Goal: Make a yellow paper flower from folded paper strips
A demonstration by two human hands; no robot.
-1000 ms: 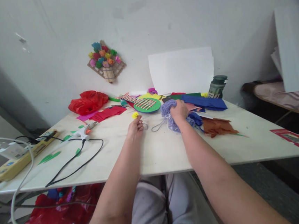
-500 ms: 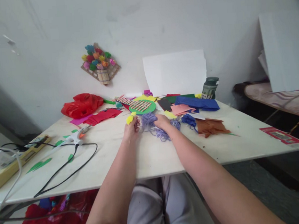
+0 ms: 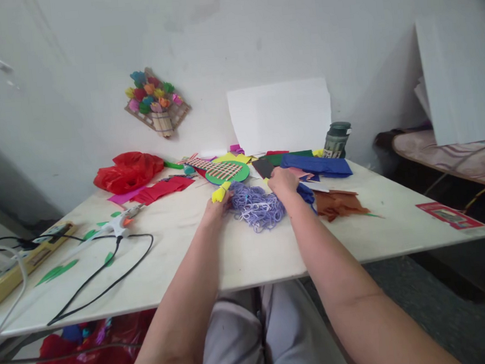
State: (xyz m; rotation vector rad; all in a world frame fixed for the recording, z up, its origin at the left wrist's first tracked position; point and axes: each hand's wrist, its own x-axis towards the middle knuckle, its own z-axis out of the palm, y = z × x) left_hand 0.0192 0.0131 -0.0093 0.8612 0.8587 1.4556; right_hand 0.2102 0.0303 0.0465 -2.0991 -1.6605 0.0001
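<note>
A tangle of lilac yarn [image 3: 256,208] lies on the white table [image 3: 248,249] between my two hands. My left hand [image 3: 215,208] is closed at the yarn's left edge and pinches a small yellow piece [image 3: 219,192]. My right hand [image 3: 282,182] is closed on the yarn's upper right side, fingers curled down into it. Behind the yarn sits a green disc with woven red and cream strips [image 3: 227,171].
Coloured paper lies about: red sheets [image 3: 162,189], blue sheet [image 3: 317,165], brown piece [image 3: 338,204]. A glue gun [image 3: 118,222] with black cord and a power strip [image 3: 20,264] sit left. A red bag [image 3: 128,170], dark jar [image 3: 337,138] and white board [image 3: 280,116] stand at the back.
My right hand drew the yarn from the right toward the middle, then lifted to its upper right edge. The yarn now lies spread between both hands. My left hand shifted slightly forward.
</note>
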